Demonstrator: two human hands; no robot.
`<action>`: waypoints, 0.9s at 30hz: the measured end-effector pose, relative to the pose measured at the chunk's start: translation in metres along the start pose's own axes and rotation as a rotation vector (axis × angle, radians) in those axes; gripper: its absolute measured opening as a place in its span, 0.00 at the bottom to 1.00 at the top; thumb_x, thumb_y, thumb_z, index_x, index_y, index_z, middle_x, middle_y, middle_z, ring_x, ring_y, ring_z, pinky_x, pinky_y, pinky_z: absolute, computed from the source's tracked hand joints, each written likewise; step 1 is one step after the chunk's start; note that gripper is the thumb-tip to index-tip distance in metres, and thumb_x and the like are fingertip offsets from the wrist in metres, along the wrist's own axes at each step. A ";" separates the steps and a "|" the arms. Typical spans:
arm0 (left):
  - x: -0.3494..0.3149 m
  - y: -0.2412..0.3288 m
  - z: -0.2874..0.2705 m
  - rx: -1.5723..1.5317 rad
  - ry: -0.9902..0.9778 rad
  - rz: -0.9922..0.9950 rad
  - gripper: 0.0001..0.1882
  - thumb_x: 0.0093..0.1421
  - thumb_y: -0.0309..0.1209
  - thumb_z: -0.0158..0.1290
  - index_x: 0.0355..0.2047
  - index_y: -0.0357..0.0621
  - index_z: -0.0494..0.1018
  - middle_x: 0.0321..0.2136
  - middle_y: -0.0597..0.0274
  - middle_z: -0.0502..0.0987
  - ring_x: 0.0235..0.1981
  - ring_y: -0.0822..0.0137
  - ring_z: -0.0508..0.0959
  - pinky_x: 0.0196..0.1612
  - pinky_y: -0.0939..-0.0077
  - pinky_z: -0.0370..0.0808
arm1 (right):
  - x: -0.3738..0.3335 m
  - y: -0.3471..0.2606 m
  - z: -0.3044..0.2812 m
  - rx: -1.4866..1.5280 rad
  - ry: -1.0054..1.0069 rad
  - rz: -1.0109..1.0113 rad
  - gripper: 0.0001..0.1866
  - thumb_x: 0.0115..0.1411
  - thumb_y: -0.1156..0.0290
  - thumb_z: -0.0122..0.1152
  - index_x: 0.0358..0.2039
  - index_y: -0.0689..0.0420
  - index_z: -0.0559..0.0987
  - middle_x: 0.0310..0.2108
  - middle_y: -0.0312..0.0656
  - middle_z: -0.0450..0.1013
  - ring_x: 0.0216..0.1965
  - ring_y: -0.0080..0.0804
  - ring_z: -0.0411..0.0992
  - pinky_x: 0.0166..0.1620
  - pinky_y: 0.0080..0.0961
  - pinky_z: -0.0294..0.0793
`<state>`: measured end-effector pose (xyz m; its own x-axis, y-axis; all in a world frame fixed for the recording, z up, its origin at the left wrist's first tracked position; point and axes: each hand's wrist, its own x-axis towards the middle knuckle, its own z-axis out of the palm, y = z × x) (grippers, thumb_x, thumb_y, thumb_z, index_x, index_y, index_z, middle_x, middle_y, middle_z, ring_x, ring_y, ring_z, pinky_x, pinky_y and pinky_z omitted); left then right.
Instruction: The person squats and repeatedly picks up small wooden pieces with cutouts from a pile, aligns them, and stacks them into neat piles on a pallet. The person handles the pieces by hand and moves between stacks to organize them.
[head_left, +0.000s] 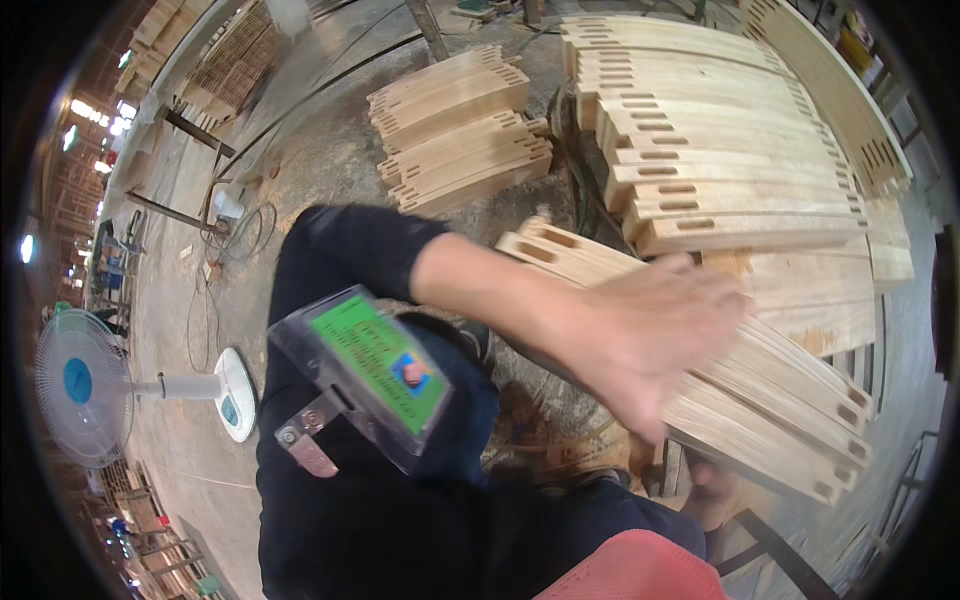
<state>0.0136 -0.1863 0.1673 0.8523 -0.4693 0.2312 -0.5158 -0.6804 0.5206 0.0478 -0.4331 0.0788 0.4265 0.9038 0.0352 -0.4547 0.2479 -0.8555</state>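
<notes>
Midway along the slotted slats (770,425), my left hand (650,335) lies blurred; I cannot tell if it or my right hand (712,482) grips. Even pressure should keep ends flush.

Front boards (770,415): pale cream, streaky tan grain, slots look way darker
Big stack (710,125): same blond wood, rows of brownish slots
Small stack (455,105): yeah, creamy too
Badge (365,350): super loud green, little blue-and-red patch
Shirt (390,540): plain black
Fan (77,381): whitish, blue middle
Floor (310,165): grey, tan blotches
</notes>
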 end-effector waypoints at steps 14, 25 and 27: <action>-0.279 -0.128 -0.032 0.038 0.073 -0.663 0.56 0.34 0.43 0.70 0.63 0.39 0.57 0.54 0.46 0.66 0.57 0.48 0.66 0.61 0.52 0.59 | 0.071 0.086 -0.030 -0.195 -0.310 0.894 0.12 0.71 0.67 0.53 0.35 0.61 0.77 0.36 0.39 0.78 0.42 0.26 0.75 0.49 0.24 0.72; -0.303 -0.333 -0.065 0.474 0.183 -0.985 0.59 0.39 0.46 0.69 0.68 0.38 0.53 0.65 0.40 0.60 0.68 0.44 0.58 0.72 0.49 0.52 | 0.088 0.085 -0.018 -0.135 0.180 0.739 0.13 0.74 0.64 0.46 0.39 0.59 0.74 0.35 0.38 0.75 0.40 0.27 0.73 0.49 0.25 0.69; -0.299 -0.368 -0.077 0.434 0.193 -0.976 0.59 0.40 0.46 0.69 0.69 0.39 0.52 0.65 0.37 0.59 0.67 0.41 0.58 0.69 0.49 0.54 | 0.085 0.085 -0.016 -0.168 0.188 0.760 0.13 0.74 0.64 0.46 0.40 0.59 0.74 0.35 0.38 0.75 0.40 0.27 0.73 0.48 0.25 0.70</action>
<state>-0.0446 0.2476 -0.0294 0.8911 0.4534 0.0203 0.4379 -0.8707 0.2239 0.0580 -0.3408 0.0002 0.1785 0.7267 -0.6633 -0.5560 -0.4817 -0.6774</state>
